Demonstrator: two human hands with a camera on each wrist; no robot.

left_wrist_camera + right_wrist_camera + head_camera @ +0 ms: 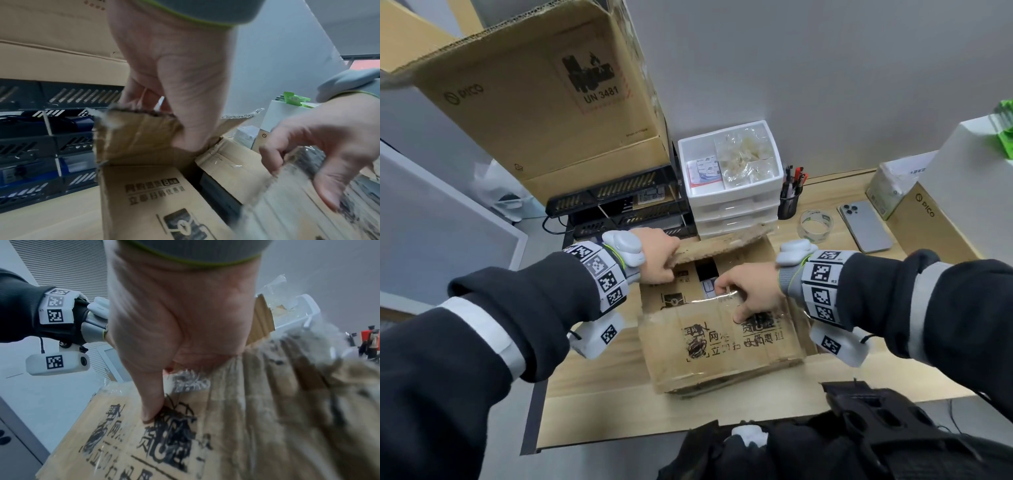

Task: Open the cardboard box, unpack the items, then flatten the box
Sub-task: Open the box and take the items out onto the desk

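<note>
A worn brown cardboard box (pixel 722 346) with black printed characters stands on the wooden desk in front of me. My left hand (pixel 661 260) grips the far top flap (pixel 719 245) and holds it lifted; the left wrist view shows its thumb and fingers pinching that flap (pixel 133 133). My right hand (pixel 750 294) grips the edge of the near top flap (pixel 709 318), thumb on the printed face (pixel 152 402). Between the flaps, the inner flaps (pixel 156 199) and a dark gap (pixel 707 270) show; the contents are mostly hidden.
Behind the box stand black mesh trays (pixel 619 205) under a large carton (pixel 544 102), a white drawer unit (pixel 732 192) and a pen cup (pixel 789 202). A tape roll (pixel 816 224), a phone (pixel 864 226) and boxes (pixel 924 205) lie at the right. A black bag (pixel 859 438) sits near me.
</note>
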